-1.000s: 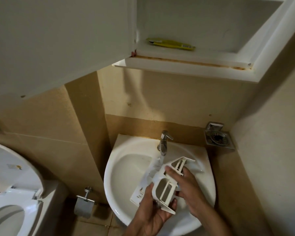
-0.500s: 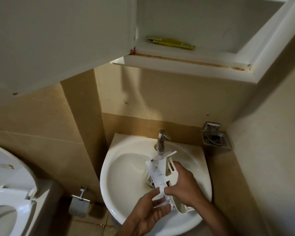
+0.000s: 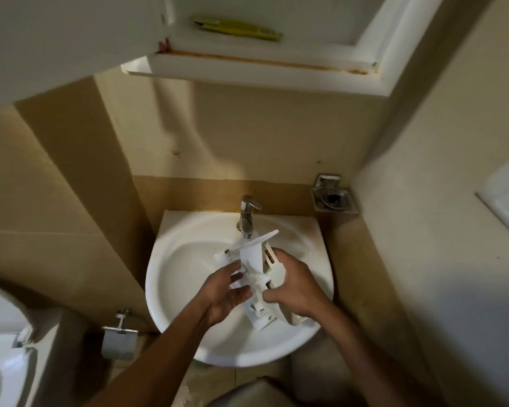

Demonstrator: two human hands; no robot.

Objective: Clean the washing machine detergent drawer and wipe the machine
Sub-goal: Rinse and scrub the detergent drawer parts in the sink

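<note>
Dim bathroom here: beige walls (image 3: pixel 262 136), white cabinet (image 3: pixel 276 80) open overhead, toilet (image 3: pixel 9 365) down left, paper holder (image 3: pixel 118 343) beside the basin (image 3: pixel 171 289).

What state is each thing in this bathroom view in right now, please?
detergent drawer: held tilted over the sink.
right hand: grips the drawer.
left hand: fingers straight, touching the drawer.
tap: flow cannot be told.
cabinet door: open.
toilet lid: raised.

Sink (image 3: pixel 171 289): left bowl half open. Faucet (image 3: pixel 247 215) blocks back centre, drawer (image 3: pixel 254 259) fills the middle-right. Soap dish (image 3: pixel 334 198) off back-right corner, cabinet (image 3: pixel 247 80) overhangs above, wall (image 3: pixel 423 230) tight right.
</note>
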